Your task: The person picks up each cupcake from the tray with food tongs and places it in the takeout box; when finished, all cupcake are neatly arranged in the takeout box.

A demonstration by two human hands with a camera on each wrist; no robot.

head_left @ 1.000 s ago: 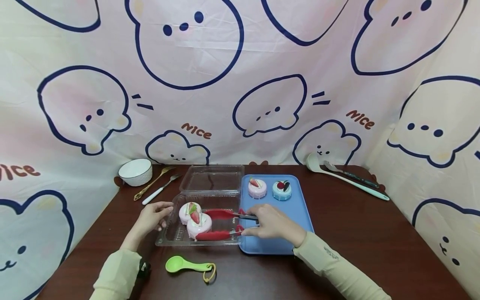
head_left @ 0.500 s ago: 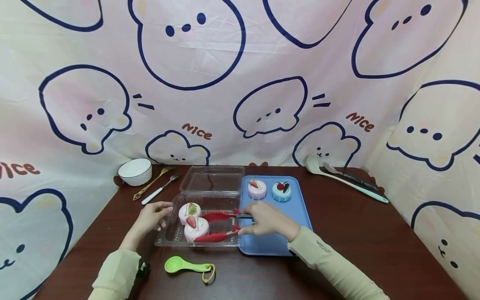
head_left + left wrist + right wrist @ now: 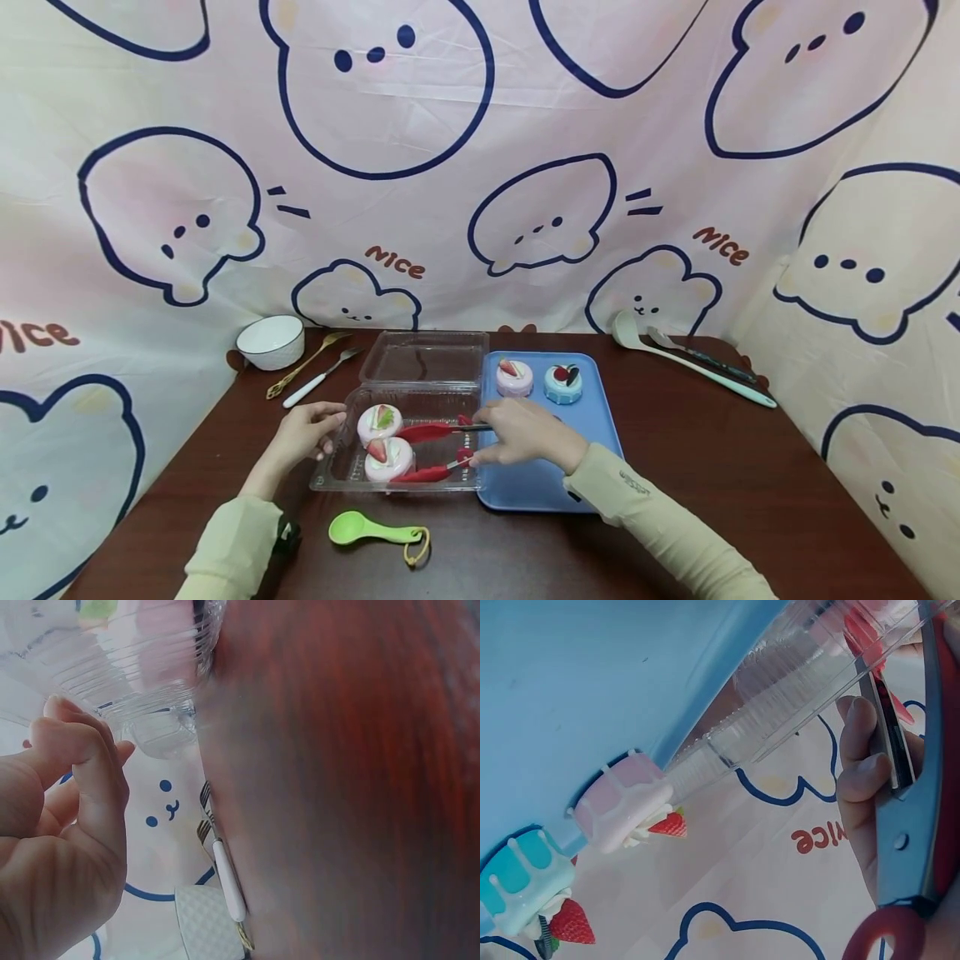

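Observation:
In the head view my right hand [image 3: 525, 433] grips metal tongs with red tips [image 3: 427, 432], also seen as tongs [image 3: 907, 832] in the right wrist view. The spread tips lie at the right side of a pink cake with a strawberry slice [image 3: 389, 459], inside a clear plastic container [image 3: 450, 408]. A second pink cake with green and strawberry topping [image 3: 378, 424] sits just behind it. My left hand [image 3: 303, 431] holds the container's left rim with bent fingers; in the left wrist view its fingertips [image 3: 56, 705] meet the plastic edge.
The blue tray [image 3: 555, 483] beside the container bears a pink cake [image 3: 514, 378] and a blue cake [image 3: 563, 384]. A green measuring spoon [image 3: 375, 530] lies in front. Farther back are a white bowl [image 3: 272, 343], two forks, a ladle [image 3: 675, 354] and another utensil.
My right hand and the tongs have moved left. The front pink cake has shifted left and slightly nearer, now covering less of the rear cake. The left hand has stayed at the rim.

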